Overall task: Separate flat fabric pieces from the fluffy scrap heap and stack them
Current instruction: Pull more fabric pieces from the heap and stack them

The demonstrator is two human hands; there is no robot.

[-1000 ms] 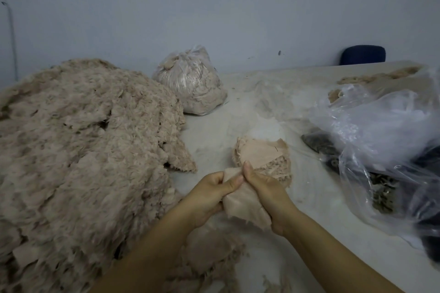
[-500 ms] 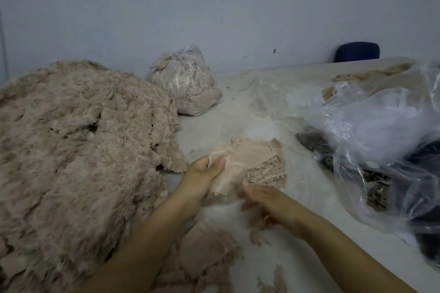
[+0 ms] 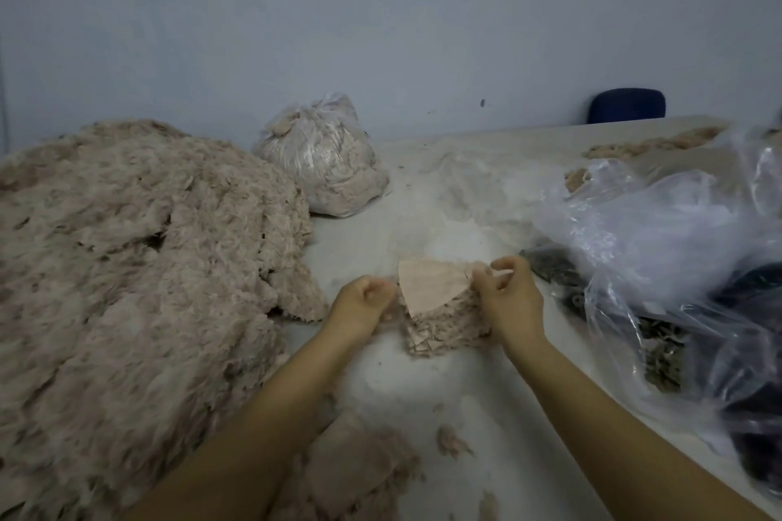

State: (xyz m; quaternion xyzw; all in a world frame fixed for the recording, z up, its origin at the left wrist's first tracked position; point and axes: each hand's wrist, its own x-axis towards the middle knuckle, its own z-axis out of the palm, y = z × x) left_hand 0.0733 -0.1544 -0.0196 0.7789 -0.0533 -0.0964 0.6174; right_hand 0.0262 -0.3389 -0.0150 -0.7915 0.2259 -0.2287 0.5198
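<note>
A big heap of fluffy beige scraps fills the left of the table. In the middle stands a small stack of fabric pieces with a flat pinkish piece lying on top. My left hand sits at the stack's left edge with curled fingers; whether it pinches the top piece is unclear. My right hand is at the stack's right side, its fingers pinching the top piece's right corner.
A tied clear bag of scraps stands at the back. Crumpled clear plastic bags with dark contents crowd the right. Loose fluffy scraps lie near the front edge. A blue chair back shows behind the table.
Both hands have carried the flat piece forward from near my body and laid it on the stack. The right hand has moved from below the stack to its right side.
</note>
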